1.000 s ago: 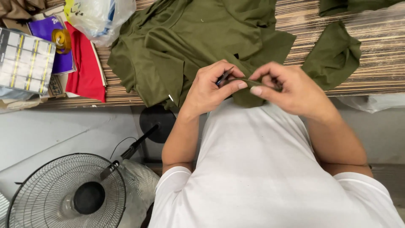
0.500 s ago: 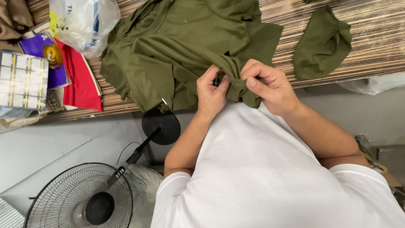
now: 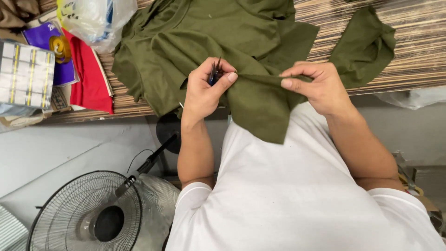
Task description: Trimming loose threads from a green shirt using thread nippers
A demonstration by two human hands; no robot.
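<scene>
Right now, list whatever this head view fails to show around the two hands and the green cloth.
- Small dark tool in the left hand: fingers cover most of it, so its kind is unclear.
- Olive garment: the top edge cuts it off.
- Cloth edge pinched by the right hand: fingertips hide it.
- Standing fan: the bottom edge cuts it off.

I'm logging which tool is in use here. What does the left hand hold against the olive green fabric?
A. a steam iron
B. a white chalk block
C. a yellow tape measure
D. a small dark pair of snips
D: the left hand pinches small dark snips at the olive green fabric, which the right hand pulls taut.
</scene>
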